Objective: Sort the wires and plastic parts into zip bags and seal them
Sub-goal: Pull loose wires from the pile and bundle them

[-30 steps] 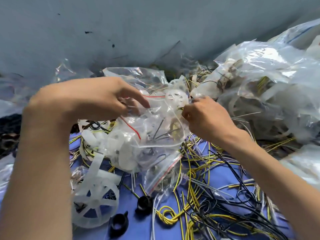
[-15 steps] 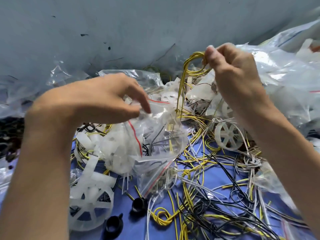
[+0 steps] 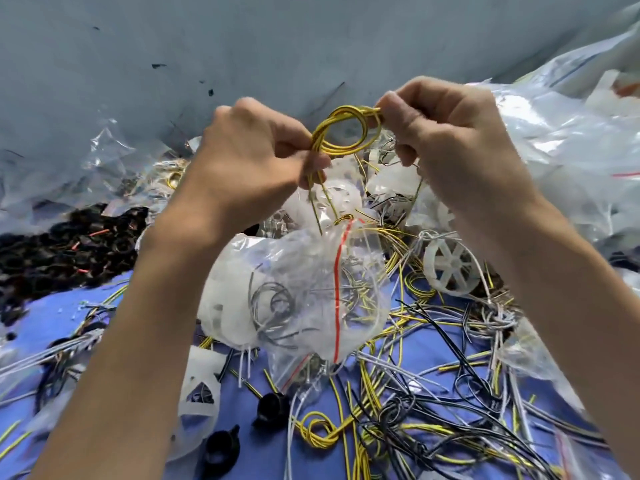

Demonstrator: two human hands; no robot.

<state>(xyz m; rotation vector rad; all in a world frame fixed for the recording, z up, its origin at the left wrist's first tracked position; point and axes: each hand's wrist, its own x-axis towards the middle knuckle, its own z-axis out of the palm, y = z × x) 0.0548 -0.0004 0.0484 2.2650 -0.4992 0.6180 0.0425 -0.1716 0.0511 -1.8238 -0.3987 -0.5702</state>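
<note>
Yellow wires (image 3: 346, 133), wound into a small loop, are held up at the upper centre of the frame between a person's two hands. Their loose tails trail down toward a clear zip bag (image 3: 298, 289) that lies just below, at the centre, on the blue surface (image 3: 69, 313). The left hand (image 3: 249, 157) pinches the lower left of the loop between thumb and curled fingers. The right hand (image 3: 446, 140) pinches its upper right edge, thumb and forefinger closed on the strands, so each grip is clenched on the wires and neither is on the bag. Both forearms rise from the bottom corners and meet above the bag, wrists bent inward. The step in hand appears to be coiling a bundle for packing. The bag, marked by a red seal strip (image 3: 341, 289), already holds white plastic parts and grey wire and looks unsealed. The next move would likely call for keeping the coil tight, freeing one hand to hold the mouth open, and feeding the loop in without snagging the tails. Loose wires (image 3: 433, 393) and a white plastic wheel (image 3: 450, 268) litter the lower right.
</note>
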